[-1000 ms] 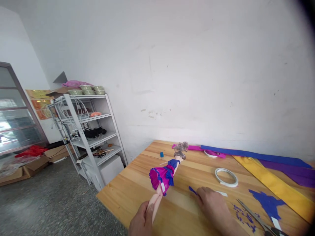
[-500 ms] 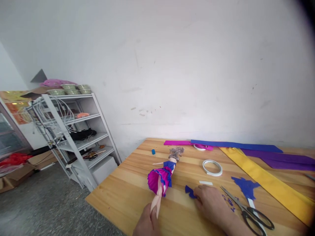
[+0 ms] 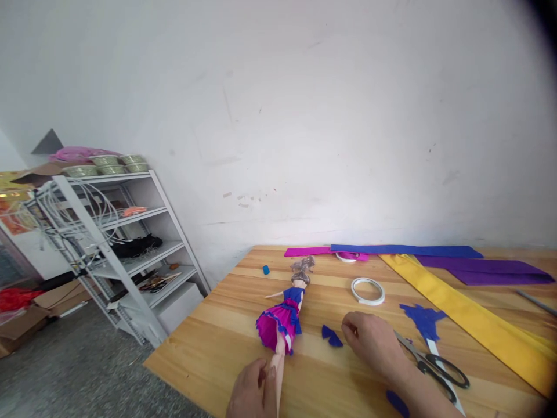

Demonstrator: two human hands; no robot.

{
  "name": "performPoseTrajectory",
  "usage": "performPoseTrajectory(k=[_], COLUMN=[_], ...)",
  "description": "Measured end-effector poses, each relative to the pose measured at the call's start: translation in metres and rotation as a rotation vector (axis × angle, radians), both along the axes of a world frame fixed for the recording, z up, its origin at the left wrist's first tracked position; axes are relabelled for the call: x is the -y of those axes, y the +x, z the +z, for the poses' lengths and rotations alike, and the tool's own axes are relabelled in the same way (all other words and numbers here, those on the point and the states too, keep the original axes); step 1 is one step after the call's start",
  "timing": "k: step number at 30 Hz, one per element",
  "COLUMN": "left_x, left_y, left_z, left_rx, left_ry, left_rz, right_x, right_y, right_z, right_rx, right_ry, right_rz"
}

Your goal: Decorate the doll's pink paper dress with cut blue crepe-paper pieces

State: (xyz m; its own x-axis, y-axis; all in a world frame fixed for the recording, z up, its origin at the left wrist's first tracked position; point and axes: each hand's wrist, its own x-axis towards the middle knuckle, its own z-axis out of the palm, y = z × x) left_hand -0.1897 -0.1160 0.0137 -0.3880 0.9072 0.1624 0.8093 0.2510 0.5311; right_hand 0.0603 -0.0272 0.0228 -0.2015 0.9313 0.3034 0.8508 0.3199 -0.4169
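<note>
Left hand [image 3: 251, 390] grips the doll [image 3: 282, 316] by its legs, right hand [image 3: 369, 343] palm-down.

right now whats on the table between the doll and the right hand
In the head view, a small blue paper scrap lies between the doll and the right hand.

A craft workroom: wooden table [image 3: 226, 342] strewn with coloured paper strips [image 3: 461, 313], tape [image 3: 368, 290], scissors [image 3: 430, 363], beside storage shelving [image 3: 108, 244].

left hand [image 3: 250, 395]: cut off by the bottom edge
doll [image 3: 282, 322]: feet hidden
scissors [image 3: 429, 363]: blade tips hidden behind right hand [image 3: 372, 345]
</note>
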Motion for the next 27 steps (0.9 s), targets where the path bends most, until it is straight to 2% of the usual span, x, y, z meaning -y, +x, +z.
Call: performPoseTrajectory(k=[2,5,7,9,12,14,21,27], left_x=[-0.008,-0.027,-0.040,-0.051,-0.060,-0.063,-0.072,-0.080], left_y=[-0.002,-0.002,-0.001,0.002,0.004,0.005,0.009,0.013], left_z=[0.009,0.021,0.026,0.028,0.029,0.028,0.024,0.019], left_rx=[0.079,0.195,0.180,0.079,-0.069,-0.100,-0.067,-0.071], left_ry=[0.049,0.002,-0.039,-0.076,-0.111,-0.116,-0.136,-0.138], left_rz=[-0.011,-0.067,-0.096,-0.088,-0.057,-0.050,-0.055,-0.026], right_x=[-0.001,-0.002,-0.003,-0.003,-0.003,-0.003,0.000,0.001], right_y=[0.002,0.003,0.003,0.003,0.004,0.004,-0.002,-0.009], right_z=[0.003,0.004,0.004,0.004,0.005,0.006,0.004,-0.004], right_rx=[-0.038,-0.085,-0.100,-0.104,-0.104,-0.102,-0.085,-0.063], right_ry=[-0.034,-0.068,-0.068,-0.067,-0.079,-0.089,-0.090,-0.090], right_rz=[-0.026,-0.039,-0.037,-0.040,-0.052,-0.052,-0.020,0.068])
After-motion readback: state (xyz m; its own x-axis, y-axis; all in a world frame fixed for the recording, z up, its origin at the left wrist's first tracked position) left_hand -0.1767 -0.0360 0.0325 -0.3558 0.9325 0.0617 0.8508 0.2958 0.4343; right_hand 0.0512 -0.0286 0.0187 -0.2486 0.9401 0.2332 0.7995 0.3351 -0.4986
